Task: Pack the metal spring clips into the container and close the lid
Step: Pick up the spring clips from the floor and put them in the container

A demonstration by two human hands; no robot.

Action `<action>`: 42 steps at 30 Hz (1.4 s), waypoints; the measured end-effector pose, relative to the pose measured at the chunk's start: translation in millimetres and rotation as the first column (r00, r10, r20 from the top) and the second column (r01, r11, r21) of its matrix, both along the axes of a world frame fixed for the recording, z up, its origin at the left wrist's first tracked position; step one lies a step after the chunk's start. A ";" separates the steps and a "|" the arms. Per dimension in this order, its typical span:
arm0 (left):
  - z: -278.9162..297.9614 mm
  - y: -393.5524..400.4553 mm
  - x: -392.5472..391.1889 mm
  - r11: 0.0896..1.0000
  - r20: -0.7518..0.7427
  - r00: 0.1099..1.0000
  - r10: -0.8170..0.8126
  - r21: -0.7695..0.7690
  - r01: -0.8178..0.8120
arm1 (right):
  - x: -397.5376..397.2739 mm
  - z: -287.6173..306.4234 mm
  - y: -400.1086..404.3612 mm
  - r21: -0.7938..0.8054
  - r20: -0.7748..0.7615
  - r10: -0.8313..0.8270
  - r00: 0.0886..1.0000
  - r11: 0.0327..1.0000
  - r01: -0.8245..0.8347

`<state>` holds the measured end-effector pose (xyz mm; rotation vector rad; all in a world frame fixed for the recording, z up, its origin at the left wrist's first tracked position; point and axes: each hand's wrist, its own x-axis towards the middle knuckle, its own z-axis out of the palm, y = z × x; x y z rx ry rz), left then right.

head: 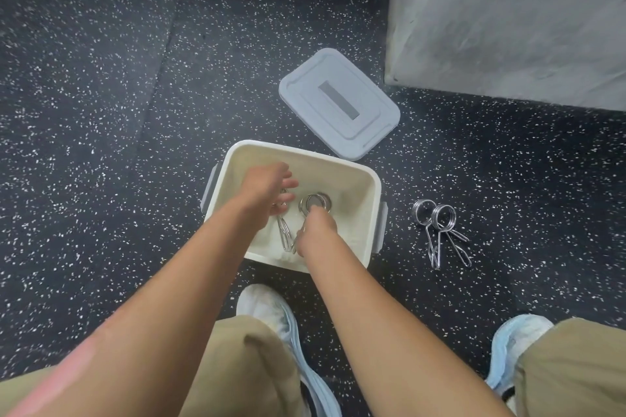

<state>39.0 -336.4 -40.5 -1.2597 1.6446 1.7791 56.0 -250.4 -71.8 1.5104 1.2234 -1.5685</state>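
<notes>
The container [367, 186] is a cream-white, round-cornered plastic tub with grey latch tabs on its left and right sides, standing open on the dark speckled floor [101, 145]. Both hands reach down into it. The left hand [267, 188] is loosely curled over a metal spring clip [284, 223] — its coil is hidden under the fingers, and only the long wire handles show, running toward the near wall. The right hand [318, 223] pinches the handles of a second clip [315, 202], whose shiny coiled ring lies flat on the tub's bottom. How tightly either hand grips is hard to make out, since the fingertips are blurred.

Two more clips [437, 230] lie on the floor just right of the tub, coils side by side and handles crossing toward the near side. The grey lid [338, 101] — a rounded rectangle with a darker recessed strip in its middle — lies flat on the floor beyond the tub, near a pale wall [508, 17]. No writing or label can be read anywhere.
</notes>
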 end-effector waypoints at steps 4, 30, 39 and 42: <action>6.5 5.1 -0.2 0.999 -0.006 1.000 -0.019 -0.030 0.019 | 3.0 4.2 13.6 0.001 -0.060 0.049 0.997 0.999 -0.049; 40.5 147.4 -20.0 0.831 -0.135 0.868 -0.478 -0.390 0.398 | -19.9 38.3 248.8 0.665 -0.336 0.623 0.706 0.688 -0.291; 2.7 213.9 -24.9 0.424 0.058 0.567 -0.822 -0.603 0.676 | -33.9 -20.6 329.1 0.850 0.043 0.984 0.174 0.055 -0.523; -18.0 231.5 -29.0 0.390 0.095 0.528 -0.844 -0.566 0.726 | -39.3 -38.7 334.1 0.829 0.120 0.993 0.013 -0.093 -0.551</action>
